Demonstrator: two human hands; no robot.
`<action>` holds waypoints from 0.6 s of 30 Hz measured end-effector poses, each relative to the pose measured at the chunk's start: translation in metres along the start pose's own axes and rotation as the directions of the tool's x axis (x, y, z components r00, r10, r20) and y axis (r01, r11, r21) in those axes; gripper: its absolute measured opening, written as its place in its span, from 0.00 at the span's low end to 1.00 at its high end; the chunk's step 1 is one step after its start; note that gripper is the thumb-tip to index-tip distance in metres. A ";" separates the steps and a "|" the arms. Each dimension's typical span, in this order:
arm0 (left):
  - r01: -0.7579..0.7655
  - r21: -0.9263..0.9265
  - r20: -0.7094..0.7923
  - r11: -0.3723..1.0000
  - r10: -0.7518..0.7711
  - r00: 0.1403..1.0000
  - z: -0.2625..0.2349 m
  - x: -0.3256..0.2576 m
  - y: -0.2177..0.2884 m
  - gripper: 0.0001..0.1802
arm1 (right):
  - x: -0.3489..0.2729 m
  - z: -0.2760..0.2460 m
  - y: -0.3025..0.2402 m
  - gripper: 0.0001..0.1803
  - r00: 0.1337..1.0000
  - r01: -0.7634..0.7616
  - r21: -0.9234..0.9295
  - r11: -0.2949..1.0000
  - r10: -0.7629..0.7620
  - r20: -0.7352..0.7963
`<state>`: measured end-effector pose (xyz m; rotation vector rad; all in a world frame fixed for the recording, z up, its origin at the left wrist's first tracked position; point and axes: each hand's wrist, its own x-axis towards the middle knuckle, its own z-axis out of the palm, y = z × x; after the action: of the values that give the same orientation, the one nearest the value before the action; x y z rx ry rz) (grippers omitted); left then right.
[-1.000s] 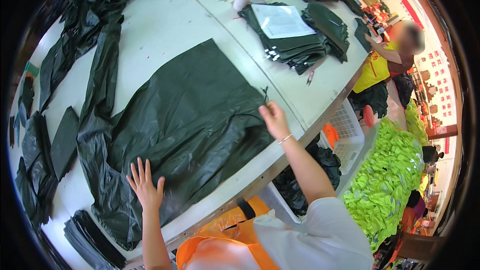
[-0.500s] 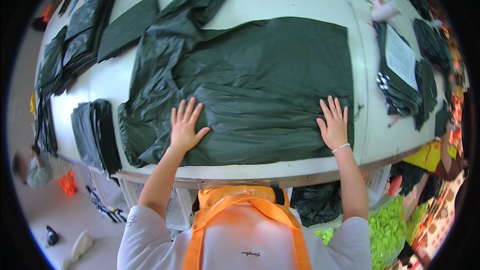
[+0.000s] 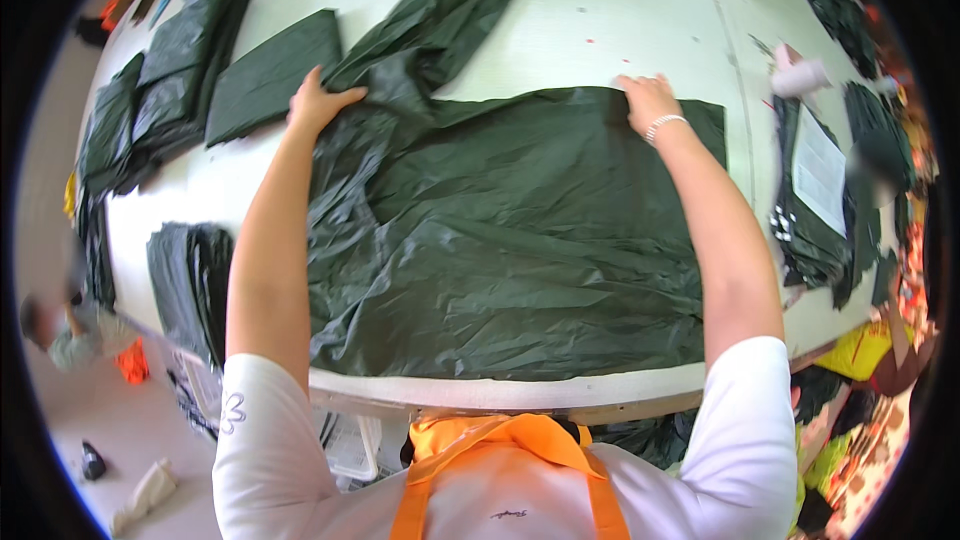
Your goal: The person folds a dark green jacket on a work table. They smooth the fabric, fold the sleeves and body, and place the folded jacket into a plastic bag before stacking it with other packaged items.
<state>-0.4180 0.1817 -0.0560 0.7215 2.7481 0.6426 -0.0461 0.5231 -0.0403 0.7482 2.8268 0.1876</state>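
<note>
A dark green garment of thin, shiny, waterproof-looking fabric lies spread and creased across the white table, one long sleeve stretching away to the far side. At the base of that sleeve, on the garment's left edge, is my left hand, its thumb held apart from the fingers and pointing right. My right hand, with a bracelet at the wrist, is at the far edge near the right corner. Its fingers bend over that edge and their tips are partly hidden.
Folded dark green pieces and a further stack lie to the left on the table. Rightward are a white thread cone and a dark bundle with a paper sheet. The table's front edge runs before my orange apron.
Both hands have moved from the near part of the garment to its far side, the left also shifting leftward. Fabric at the near edge now lies flatter, and the view has shifted.
</note>
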 end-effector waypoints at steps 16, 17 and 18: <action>-0.595 0.267 -0.150 0.758 0.643 0.751 -0.073 -0.366 -0.159 0.22 | -0.358 -0.039 -0.047 0.11 0.916 0.211 0.296 0.932 -0.082 -0.392; -0.494 0.233 -0.073 0.838 0.521 0.850 -0.056 -0.386 -0.153 0.22 | -0.374 -0.021 -0.056 0.14 0.950 0.203 0.371 0.906 -0.091 -0.299; -0.320 0.233 -0.028 0.918 0.336 0.942 -0.038 -0.401 -0.147 0.27 | -0.382 -0.003 -0.060 0.15 0.956 0.176 0.406 0.897 -0.057 -0.288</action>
<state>-0.1486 -0.1522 -0.0488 1.2549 2.8147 0.4225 0.2489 0.2797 0.0170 0.6666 3.2093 -0.3995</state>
